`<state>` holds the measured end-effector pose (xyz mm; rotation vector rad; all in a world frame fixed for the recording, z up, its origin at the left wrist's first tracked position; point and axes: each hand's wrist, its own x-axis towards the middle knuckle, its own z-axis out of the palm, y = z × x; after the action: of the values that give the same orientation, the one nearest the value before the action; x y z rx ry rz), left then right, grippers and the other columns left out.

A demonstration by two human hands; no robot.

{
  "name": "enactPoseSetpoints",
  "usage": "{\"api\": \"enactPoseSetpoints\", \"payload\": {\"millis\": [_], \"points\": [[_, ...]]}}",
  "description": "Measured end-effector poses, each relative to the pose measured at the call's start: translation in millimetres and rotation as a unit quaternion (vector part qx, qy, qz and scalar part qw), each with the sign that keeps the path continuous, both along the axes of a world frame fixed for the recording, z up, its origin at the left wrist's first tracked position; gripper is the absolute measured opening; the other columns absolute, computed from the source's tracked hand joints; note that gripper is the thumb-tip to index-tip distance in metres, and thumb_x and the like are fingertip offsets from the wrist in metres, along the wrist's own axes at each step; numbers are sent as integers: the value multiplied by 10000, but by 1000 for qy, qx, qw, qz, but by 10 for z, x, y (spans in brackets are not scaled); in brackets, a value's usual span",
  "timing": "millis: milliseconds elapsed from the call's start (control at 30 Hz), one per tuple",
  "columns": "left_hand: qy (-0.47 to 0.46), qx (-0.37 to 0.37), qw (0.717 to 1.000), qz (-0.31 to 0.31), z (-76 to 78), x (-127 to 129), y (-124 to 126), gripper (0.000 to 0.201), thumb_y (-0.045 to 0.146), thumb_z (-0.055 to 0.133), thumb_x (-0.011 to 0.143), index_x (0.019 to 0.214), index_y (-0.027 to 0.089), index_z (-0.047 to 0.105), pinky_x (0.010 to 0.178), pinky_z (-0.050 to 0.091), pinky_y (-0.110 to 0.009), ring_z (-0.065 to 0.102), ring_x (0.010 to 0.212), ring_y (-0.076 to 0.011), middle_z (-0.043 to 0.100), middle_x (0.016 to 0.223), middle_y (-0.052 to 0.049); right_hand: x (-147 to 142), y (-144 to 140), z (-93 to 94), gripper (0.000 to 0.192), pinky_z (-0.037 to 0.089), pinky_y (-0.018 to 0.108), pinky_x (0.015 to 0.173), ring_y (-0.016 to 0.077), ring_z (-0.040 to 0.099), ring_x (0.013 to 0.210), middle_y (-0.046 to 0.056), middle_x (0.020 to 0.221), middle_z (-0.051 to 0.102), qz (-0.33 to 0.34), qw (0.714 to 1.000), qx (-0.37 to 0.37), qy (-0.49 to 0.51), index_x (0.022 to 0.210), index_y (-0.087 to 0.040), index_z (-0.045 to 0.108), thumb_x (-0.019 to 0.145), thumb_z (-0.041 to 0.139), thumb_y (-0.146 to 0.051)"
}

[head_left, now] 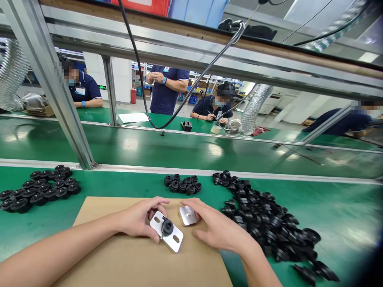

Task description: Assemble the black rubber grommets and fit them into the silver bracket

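My left hand grips the left end of a silver metal plate over the cardboard, its thumb along the near edge. The plate has oval slots, and a round black plastic part with a raised centre sits in its middle. To the right, a smaller silver metal block with rounded corners is beside my right hand. The fingers of that hand are apart around the block's far and right sides, with the thumb away from it. Whether the fingertips touch the block is hard to tell.
A brown cardboard sheet covers part of the green bench. Round black caps lie left, small black parts behind the sheet, and a large pile of black parts right. Beyond the metal frame, several people work.
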<state>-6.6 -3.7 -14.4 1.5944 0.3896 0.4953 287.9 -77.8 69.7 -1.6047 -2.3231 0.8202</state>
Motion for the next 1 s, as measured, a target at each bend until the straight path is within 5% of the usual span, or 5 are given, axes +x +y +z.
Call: {"api": "enactPoseSetpoints", "payload": {"millis": [233, 400, 533, 733, 1000], "points": [[23, 46, 994, 94, -85, 108, -148, 939, 406, 1000, 659, 1454, 271, 519, 838, 555, -352, 677, 947, -227, 669, 1268, -90, -30, 57, 28, 328, 472, 319, 702, 200, 606, 779, 25, 967, 687, -60, 995, 79, -22, 1170, -241, 653, 846, 700, -220], [80, 167, 967, 173, -41, 183, -288, 842, 346, 966, 678, 1406, 274, 549, 1048, 518, -476, 622, 1199, -343, 652, 1319, -104, -165, -22, 24, 449, 539, 322, 785, 208, 638, 919, 66, 1163, 684, 7, 985, 139, 105, 1386, -276, 552, 952, 669, -280], [84, 174, 967, 164, 55, 197, -287, 823, 287, 977, 638, 1362, 275, 584, 1038, 515, -467, 626, 1167, -334, 680, 1273, -78, -334, -100, -13, 569, 562, 368, 945, 275, 659, 1165, 89, 1359, 671, 69, 982, 166, 54, 1474, -309, 516, 933, 686, -260], [79, 176, 967, 164, 135, 206, -272, 807, 311, 985, 642, 1352, 262, 604, 1015, 512, -473, 639, 1146, -335, 689, 1267, -81, -387, -140, -16, 618, 560, 401, 1072, 312, 610, 1352, 91, 1523, 600, 70, 986, 148, -10, 1554, -321, 488, 960, 659, -313], [24, 118, 982, 144, -125, 272, -200, 1048, 487, 1027, 568, 1456, 264, 518, 992, 542, -474, 650, 1134, -349, 680, 1276, -103, -368, -27, -123, 790, 584, 460, 1050, 376, 650, 1293, 85, 1472, 652, 49, 990, 128, -27, 1541, -376, 521, 810, 820, -337]]}}
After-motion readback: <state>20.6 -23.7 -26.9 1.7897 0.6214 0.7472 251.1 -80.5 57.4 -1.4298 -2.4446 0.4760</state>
